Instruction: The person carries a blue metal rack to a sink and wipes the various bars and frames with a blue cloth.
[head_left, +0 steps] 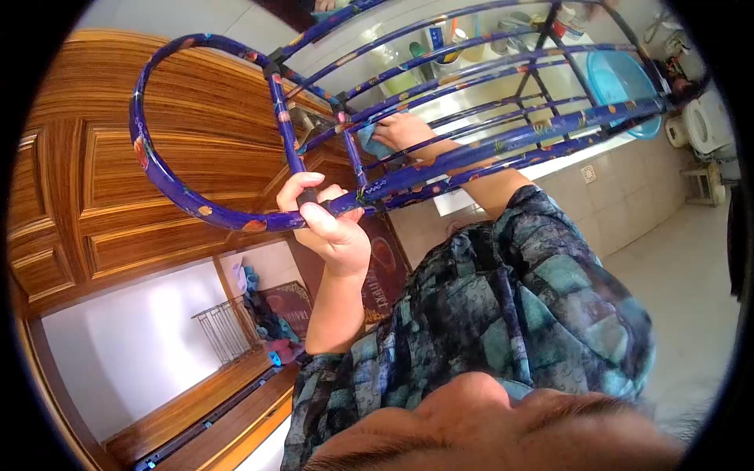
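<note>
A dark blue tubular metal rack (487, 153) with a colourful printed pattern stretches across the upper view, its rounded end loop at the left. My left hand (334, 224) is wrapped round the frame near the corner where the loop meets the long bars. Farther up and to the right, my right hand (404, 132) is seen through the bars, its fingers pressed on a blue cloth (371, 142) beside the rack's crossbar. Part of the cloth is hidden by the hand and the tubes.
Behind the rack, a white counter (542, 163) bears bottles, cups and a light blue basin (624, 86). A brown panelled wooden door (181, 141) fills the left. A white toilet (701, 125) and small stool (704, 186) stand at the far right. Dark mats (382, 263) lie below my left hand.
</note>
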A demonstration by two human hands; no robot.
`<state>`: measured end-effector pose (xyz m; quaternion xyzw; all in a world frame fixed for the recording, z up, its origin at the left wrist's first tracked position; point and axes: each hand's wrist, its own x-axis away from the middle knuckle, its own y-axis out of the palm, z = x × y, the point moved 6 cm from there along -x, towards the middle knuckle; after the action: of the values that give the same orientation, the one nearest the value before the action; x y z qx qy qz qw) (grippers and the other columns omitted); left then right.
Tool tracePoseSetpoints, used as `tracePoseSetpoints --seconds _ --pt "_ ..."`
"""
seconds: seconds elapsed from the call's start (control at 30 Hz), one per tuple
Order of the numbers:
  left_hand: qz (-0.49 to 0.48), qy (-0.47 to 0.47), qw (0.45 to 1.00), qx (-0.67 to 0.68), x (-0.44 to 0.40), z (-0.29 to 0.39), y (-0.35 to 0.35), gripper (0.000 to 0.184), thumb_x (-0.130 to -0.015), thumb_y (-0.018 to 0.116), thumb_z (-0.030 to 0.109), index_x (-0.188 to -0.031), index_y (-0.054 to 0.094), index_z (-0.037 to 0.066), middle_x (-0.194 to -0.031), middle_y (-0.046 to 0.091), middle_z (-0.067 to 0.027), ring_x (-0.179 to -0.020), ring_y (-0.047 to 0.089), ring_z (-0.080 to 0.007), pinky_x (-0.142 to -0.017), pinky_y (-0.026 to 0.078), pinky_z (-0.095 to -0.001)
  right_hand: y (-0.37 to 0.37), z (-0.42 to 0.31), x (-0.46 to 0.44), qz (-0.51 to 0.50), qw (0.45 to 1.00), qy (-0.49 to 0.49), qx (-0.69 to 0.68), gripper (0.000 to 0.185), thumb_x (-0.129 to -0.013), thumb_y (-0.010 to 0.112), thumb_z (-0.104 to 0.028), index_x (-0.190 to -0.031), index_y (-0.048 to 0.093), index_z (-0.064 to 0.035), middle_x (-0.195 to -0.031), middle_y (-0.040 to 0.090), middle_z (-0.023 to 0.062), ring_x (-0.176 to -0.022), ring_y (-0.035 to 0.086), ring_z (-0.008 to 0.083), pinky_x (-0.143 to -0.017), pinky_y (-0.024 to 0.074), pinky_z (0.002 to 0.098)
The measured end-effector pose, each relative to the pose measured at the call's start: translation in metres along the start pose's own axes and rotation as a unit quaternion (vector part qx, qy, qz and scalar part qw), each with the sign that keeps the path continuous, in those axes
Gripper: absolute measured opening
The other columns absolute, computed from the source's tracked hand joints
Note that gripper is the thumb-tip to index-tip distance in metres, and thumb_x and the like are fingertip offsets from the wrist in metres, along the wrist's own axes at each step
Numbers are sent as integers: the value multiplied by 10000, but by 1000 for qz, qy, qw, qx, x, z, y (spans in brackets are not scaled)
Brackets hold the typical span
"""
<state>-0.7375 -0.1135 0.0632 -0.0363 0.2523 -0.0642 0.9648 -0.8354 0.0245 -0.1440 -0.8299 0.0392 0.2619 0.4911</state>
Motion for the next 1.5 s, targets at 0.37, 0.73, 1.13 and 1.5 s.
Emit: tracePoseSetpoints --seconds 0.37,0.73,1.13,1.5 --pt "-28 12 999 32 4 -2 4 477 -992 251 494 -1102 384 49 -471 295 3 -397 310 -92 -413 299 -233 -15 55 36 143 982 90 -86 119 -846 578 -156 -850 578 -37 -827 540 166 -734 572 379 -643 471 463" --pt "23 55 998 -15 20 5 -8 483 -992 276 488 -1119 406 41 -517 451 -23 -383 424 -119 -386 367 -216 -10 -6 15 63 991 90 77 269 -811 655 -295 -1007 671 -112 -1072 618 61 -1078 546 269 -861 423 471" --pt "6 28 1000 5 11 2 -10 477 -1002 252 513 -1154 405 87 -527 327 25 -411 315 -63 -388 293 -201 -22 5 81 84 630 310 -707 358 -923 554 -308 -1110 596 -7 -1034 658 134 -924 651 276 -865 502 394" --pt "-104 -66 983 135 43 -80 -21 516 -922 392 590 -893 437 77 -583 293 31 -471 274 -71 -448 256 -232 -176 179 174 370 819 407 -164 313 -957 499 -322 -1013 662 -60 -902 684 109 -868 656 271 -788 517 385"
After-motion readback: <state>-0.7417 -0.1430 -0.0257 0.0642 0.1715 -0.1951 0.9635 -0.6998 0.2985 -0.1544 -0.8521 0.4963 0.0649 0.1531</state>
